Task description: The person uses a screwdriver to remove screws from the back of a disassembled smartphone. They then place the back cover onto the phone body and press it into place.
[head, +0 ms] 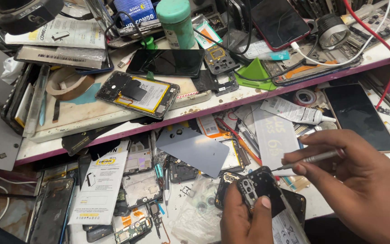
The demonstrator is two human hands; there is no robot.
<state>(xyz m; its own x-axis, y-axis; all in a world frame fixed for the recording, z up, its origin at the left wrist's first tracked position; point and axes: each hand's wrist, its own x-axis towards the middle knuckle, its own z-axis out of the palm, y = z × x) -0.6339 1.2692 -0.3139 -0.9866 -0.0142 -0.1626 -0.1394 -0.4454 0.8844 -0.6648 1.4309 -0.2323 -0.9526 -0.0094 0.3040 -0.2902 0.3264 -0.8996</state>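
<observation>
Two tiers of cluttered white table point(91, 118). Left hand point(244, 217) fingers clamp black opened phone frame point(263, 189), near centre; right hand point(353, 180) fingers pinch slim metal screwdriver point(312, 159). Frame's lower end is hidden by the left hand.

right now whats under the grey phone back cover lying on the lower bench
The grey back cover lies on a heap of phone parts: a bare phone frame pokes out below its lower edge, and an orange-and-white packet above it. What sits beneath its middle is covered.
</observation>
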